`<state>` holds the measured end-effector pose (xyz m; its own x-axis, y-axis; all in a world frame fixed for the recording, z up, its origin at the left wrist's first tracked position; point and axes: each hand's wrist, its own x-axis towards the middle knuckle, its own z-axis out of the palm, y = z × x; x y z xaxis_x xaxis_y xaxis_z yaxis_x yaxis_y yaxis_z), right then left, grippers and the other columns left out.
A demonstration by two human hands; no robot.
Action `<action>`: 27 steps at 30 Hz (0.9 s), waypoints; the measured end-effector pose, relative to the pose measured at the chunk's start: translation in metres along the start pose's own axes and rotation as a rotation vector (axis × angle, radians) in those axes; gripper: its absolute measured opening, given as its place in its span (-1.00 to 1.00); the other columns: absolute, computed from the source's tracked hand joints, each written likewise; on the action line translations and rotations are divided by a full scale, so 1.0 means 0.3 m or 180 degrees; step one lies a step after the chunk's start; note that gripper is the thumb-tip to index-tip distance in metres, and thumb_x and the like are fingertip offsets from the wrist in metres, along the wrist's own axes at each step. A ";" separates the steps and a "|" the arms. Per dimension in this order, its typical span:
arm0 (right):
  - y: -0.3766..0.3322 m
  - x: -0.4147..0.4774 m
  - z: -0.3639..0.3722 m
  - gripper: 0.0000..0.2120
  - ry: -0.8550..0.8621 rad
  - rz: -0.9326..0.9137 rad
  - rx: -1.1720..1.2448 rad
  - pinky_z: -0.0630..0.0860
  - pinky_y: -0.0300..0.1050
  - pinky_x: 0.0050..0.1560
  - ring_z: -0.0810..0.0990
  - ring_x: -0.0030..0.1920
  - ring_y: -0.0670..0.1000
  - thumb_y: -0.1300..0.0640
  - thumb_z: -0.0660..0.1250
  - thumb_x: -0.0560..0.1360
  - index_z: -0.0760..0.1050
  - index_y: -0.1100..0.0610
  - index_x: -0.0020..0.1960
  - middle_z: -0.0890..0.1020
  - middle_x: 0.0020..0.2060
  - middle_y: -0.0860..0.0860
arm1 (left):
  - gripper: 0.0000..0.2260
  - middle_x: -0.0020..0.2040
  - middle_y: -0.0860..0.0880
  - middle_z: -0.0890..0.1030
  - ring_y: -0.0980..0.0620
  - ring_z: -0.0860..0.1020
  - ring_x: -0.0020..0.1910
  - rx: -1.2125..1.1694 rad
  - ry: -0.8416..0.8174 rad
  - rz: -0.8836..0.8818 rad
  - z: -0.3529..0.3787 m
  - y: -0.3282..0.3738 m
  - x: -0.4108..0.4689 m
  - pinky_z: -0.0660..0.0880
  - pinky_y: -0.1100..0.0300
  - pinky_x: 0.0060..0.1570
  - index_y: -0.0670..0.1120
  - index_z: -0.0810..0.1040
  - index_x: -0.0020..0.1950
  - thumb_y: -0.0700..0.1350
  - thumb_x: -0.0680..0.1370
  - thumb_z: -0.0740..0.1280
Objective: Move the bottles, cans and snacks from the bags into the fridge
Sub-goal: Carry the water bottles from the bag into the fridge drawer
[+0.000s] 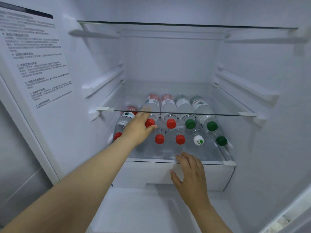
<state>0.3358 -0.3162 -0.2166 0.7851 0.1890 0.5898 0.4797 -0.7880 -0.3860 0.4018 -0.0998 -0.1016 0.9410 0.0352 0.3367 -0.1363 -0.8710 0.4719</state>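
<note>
Head view, looking into the open fridge [252,68]. Nearest is the right grip [190,175], fingers loosely spread and holding nothing, hovering at or just touching the front of the white drawer [134,174]; which of the two I cannot tell.

Just above the drawer, the lower glass shelf [210,153] carries the water bottles, all lying with their caps toward the near side. The front row [180,139] shows two red caps, a white one and a green one. A second row [171,123] lies behind or on top of it, I cannot tell which. One more bottle, the left bottle [121,125], lies at the far left against the wall.

The left grip [139,123] reaches in over that bottle. Its fingers look straight, laid along the leftmost bottle of the second row, and the thumb sits just under its red cap [149,122]. It seems to be steadying or nudging the bottle into line rather than clasping it.

Over this the middle glass shelf [176,113] crosses the view, with a top shelf [185,25] far above.

The bottle step looks nearly done. No bags, cans or snacks are in view. Next, the left arm should draw out low, under the middle shelf's edge, without rolling the row.
</note>
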 end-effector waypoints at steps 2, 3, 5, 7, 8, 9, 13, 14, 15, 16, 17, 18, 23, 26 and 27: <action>-0.004 0.001 -0.001 -0.60 0.0010 0.0001 0.0011 0.36 -0.11 0.25 0.44 0.22 0.02 0.09 0.50 0.38 0.51 0.05 0.17 0.53 0.19 -0.02 | -0.34 0.55 -0.02 0.20 -0.08 0.23 0.49 0.0049 -0.0021 -0.0098 -0.001 0.003 -0.003 0.30 -0.03 0.40 0.05 0.09 0.56 0.12 0.55 0.31; -0.005 0.001 -0.002 -0.60 0.0015 -0.0003 0.0019 0.36 -0.11 0.25 0.44 0.21 0.02 0.10 0.50 0.37 0.51 0.05 0.17 0.53 0.18 -0.02 | -0.35 0.52 -0.04 0.25 -0.10 0.29 0.45 0.0057 -0.0024 -0.0138 -0.005 0.006 -0.007 0.33 -0.06 0.36 0.05 0.11 0.55 0.12 0.54 0.31; -0.006 0.001 -0.005 -0.61 0.0017 -0.0014 0.0037 0.37 -0.12 0.24 0.44 0.21 0.02 0.10 0.51 0.37 0.51 0.05 0.16 0.53 0.18 -0.02 | -0.35 0.49 -0.07 0.30 -0.11 0.37 0.38 0.0105 -0.0002 -0.0139 -0.016 0.021 -0.024 0.36 -0.04 0.33 0.01 0.15 0.54 0.08 0.53 0.34; -0.006 0.003 -0.006 -0.61 0.0009 -0.0015 0.0060 0.37 -0.12 0.24 0.44 0.20 0.02 0.10 0.51 0.37 0.50 0.05 0.16 0.53 0.17 -0.02 | -0.34 0.50 -0.09 0.28 -0.12 0.34 0.41 0.0235 0.0003 -0.0136 -0.026 0.047 -0.063 0.34 0.02 0.35 -0.05 0.16 0.55 0.01 0.53 0.37; -0.005 0.003 -0.006 -0.61 -0.0002 -0.0011 0.0070 0.36 -0.13 0.24 0.44 0.20 0.02 0.10 0.50 0.37 0.50 0.05 0.16 0.53 0.17 -0.02 | -0.33 0.51 -0.10 0.26 -0.12 0.31 0.43 0.0335 -0.0032 -0.0156 -0.031 0.062 -0.094 0.32 0.04 0.37 -0.08 0.14 0.54 -0.01 0.52 0.37; -0.005 0.003 -0.007 -0.61 -0.0018 -0.0005 0.0074 0.33 -0.15 0.25 0.44 0.19 0.02 0.09 0.50 0.37 0.50 0.05 0.15 0.53 0.17 -0.02 | -0.32 0.51 -0.10 0.24 -0.12 0.30 0.44 0.0404 -0.0066 -0.0180 -0.032 0.076 -0.134 0.30 0.06 0.38 -0.09 0.13 0.55 -0.01 0.52 0.38; -0.003 0.012 -0.018 -0.64 -0.0105 0.0010 0.0138 0.27 -0.21 0.24 0.46 0.18 0.03 0.07 0.48 0.39 0.51 0.06 0.15 0.53 0.15 -0.02 | -0.35 0.50 -0.07 0.28 -0.07 0.27 0.46 0.0353 0.0009 -0.0140 -0.023 0.097 -0.318 0.25 0.07 0.43 -0.10 0.20 0.53 -0.01 0.50 0.38; -0.004 0.014 -0.023 -0.65 -0.0137 0.0023 0.0170 0.25 -0.22 0.24 0.46 0.17 0.03 0.06 0.48 0.39 0.51 0.05 0.15 0.53 0.14 -0.02 | -0.38 0.48 -0.05 0.32 -0.06 0.30 0.44 0.0299 0.0040 -0.0124 -0.023 0.099 -0.358 0.25 0.11 0.42 -0.10 0.26 0.50 -0.02 0.50 0.38; -0.006 0.016 -0.028 -0.65 -0.0171 0.0045 0.0218 0.25 -0.23 0.23 0.46 0.17 0.03 0.06 0.47 0.40 0.51 0.05 0.14 0.53 0.14 -0.03 | -0.42 0.45 -0.04 0.37 -0.04 0.34 0.42 0.0230 0.0051 -0.0147 -0.024 0.102 -0.394 0.27 0.15 0.40 -0.09 0.31 0.48 -0.04 0.50 0.39; -0.009 0.020 -0.035 -0.66 -0.0196 0.0077 0.0279 0.25 -0.24 0.22 0.46 0.17 0.02 0.06 0.47 0.40 0.52 0.05 0.14 0.53 0.13 -0.03 | -0.45 0.42 -0.03 0.41 -0.03 0.38 0.38 0.0167 0.0051 -0.0188 -0.027 0.106 -0.426 0.28 0.17 0.36 -0.08 0.34 0.46 -0.05 0.50 0.39; -0.012 0.023 -0.045 -0.67 -0.0222 0.0132 0.0351 0.25 -0.24 0.21 0.45 0.17 0.02 0.06 0.47 0.40 0.53 0.06 0.14 0.54 0.13 -0.03 | -0.47 0.39 -0.02 0.44 -0.02 0.41 0.35 0.0132 0.0036 -0.0223 -0.029 0.108 -0.452 0.30 0.19 0.33 -0.06 0.36 0.45 -0.05 0.50 0.39; -0.015 0.027 -0.060 -0.67 -0.0282 0.0200 0.0425 0.25 -0.25 0.21 0.45 0.18 0.01 0.06 0.47 0.41 0.54 0.06 0.15 0.54 0.15 -0.03 | -0.49 0.37 -0.01 0.45 -0.01 0.43 0.33 0.0127 0.0019 -0.0236 -0.030 0.109 -0.474 0.32 0.19 0.31 -0.05 0.37 0.44 -0.04 0.51 0.38; -0.029 0.066 -0.170 -0.58 -0.1113 0.0379 0.0537 0.22 -0.32 0.25 0.39 0.34 -0.01 0.06 0.43 0.47 0.51 0.08 0.30 0.50 0.29 -0.03 | -0.52 0.35 0.04 0.45 0.08 0.44 0.30 0.0057 -0.0135 -0.0229 -0.027 0.117 -0.524 0.36 0.21 0.28 0.01 0.38 0.42 0.00 0.51 0.36; -0.062 0.076 -0.259 -0.60 -0.1188 0.0488 0.0428 0.29 -0.32 0.19 0.46 0.27 -0.04 0.07 0.42 0.47 0.51 0.05 0.30 0.55 0.23 -0.03 | -0.53 0.34 0.07 0.46 0.09 0.44 0.29 0.0050 -0.0374 -0.0076 -0.034 0.148 -0.505 0.38 0.22 0.24 0.03 0.37 0.42 0.04 0.52 0.34; -0.076 0.072 -0.296 -0.60 -0.1175 0.0504 0.0339 0.27 -0.34 0.18 0.46 0.27 -0.05 0.07 0.41 0.48 0.50 0.04 0.31 0.55 0.24 -0.06 | -0.53 0.34 0.07 0.46 0.09 0.44 0.29 0.0041 -0.0422 0.0003 -0.041 0.163 -0.494 0.39 0.20 0.24 0.03 0.37 0.42 0.05 0.52 0.34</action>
<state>0.3069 -0.3462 -0.1322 0.9309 0.2832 0.2307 0.3645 -0.7627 -0.5342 0.2518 -0.1414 -0.1183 0.9736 -0.0300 0.2263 -0.1341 -0.8773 0.4608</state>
